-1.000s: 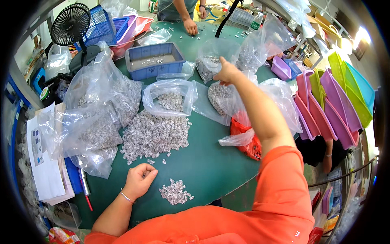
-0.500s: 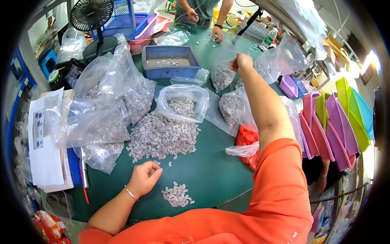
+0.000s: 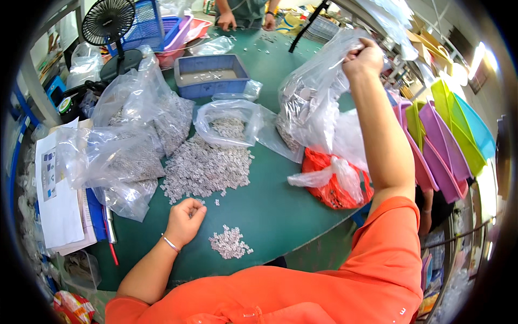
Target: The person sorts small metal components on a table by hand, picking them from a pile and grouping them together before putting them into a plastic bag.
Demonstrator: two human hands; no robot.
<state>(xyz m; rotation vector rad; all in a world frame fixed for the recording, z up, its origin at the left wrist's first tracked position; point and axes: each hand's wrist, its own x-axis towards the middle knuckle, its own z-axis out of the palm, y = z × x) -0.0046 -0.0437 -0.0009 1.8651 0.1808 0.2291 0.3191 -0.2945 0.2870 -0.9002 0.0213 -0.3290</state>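
My right hand [image 3: 364,58] is closed on the gathered top of a clear plastic bag [image 3: 315,89], stretched up at the right back of the table. Shiny metal pieces show through its lower part. My left hand [image 3: 186,220] rests closed on the table by the front of a big heap of small silvery metal parts [image 3: 202,167]. Whatever its curled fingers hold is hidden. A smaller pile of the same parts [image 3: 230,243] lies nearer me, to the right of that hand. An open clear bag [image 3: 229,121] with more parts lies on its side at the heap's back.
Full clear bags [image 3: 135,140] crowd the left side, beside papers [image 3: 51,194] and a red pen [image 3: 113,254]. A blue-grey bin [image 3: 210,75] and a black fan [image 3: 110,27] stand behind. A red bag [image 3: 329,181] sits right. Coloured trays [image 3: 442,146] hang at far right. A co-worker's hand [image 3: 226,21] is across the table.
My right hand has moved right and away from me, drawing the plastic bag up with it. My left hand stays closed by the heap. The co-worker's hands have shifted apart along the far edge.
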